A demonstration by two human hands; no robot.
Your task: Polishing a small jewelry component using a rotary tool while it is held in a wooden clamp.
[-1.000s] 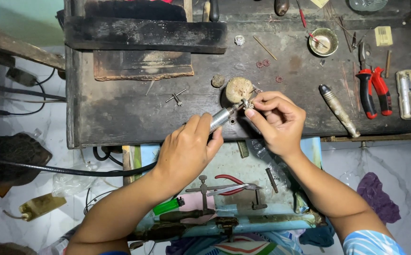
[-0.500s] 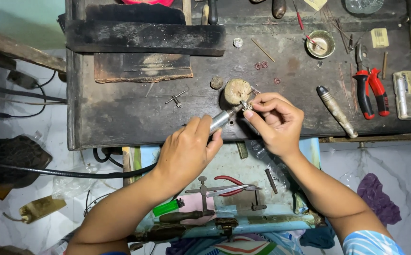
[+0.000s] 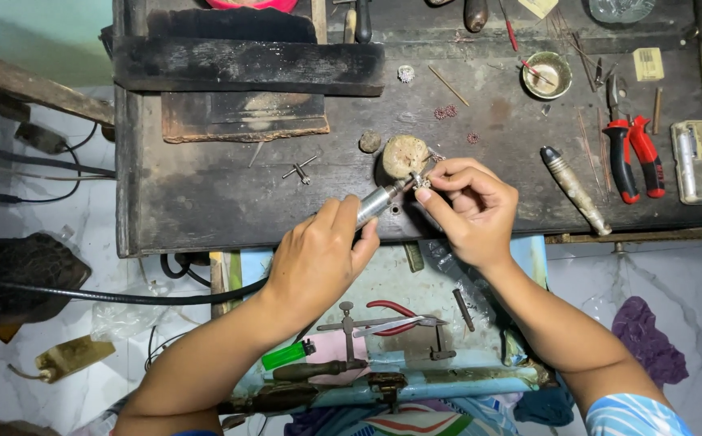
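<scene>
My left hand [image 3: 318,254] grips a metal rotary handpiece [image 3: 377,202] whose black cable runs off to the left. Its tip points up and right at a tiny silver piece [image 3: 423,182] pinched between the thumb and fingers of my right hand [image 3: 472,206]. Both meet just in front of a round tan lump [image 3: 405,155] standing on the dark wooden workbench [image 3: 205,194]. A smaller dark lump [image 3: 369,141] lies beside it on the left.
Red-handled pliers [image 3: 633,149], a metal-handled tool [image 3: 574,188], a small metal bowl [image 3: 548,74] and a grey box [image 3: 699,160] lie on the right of the bench. A charred block [image 3: 242,117] lies at left. The drawer [image 3: 383,282] below holds a saw frame, pliers and a green lighter.
Both hands stay at the tan lump; the handpiece tip and the pinched piece have shifted only slightly.
</scene>
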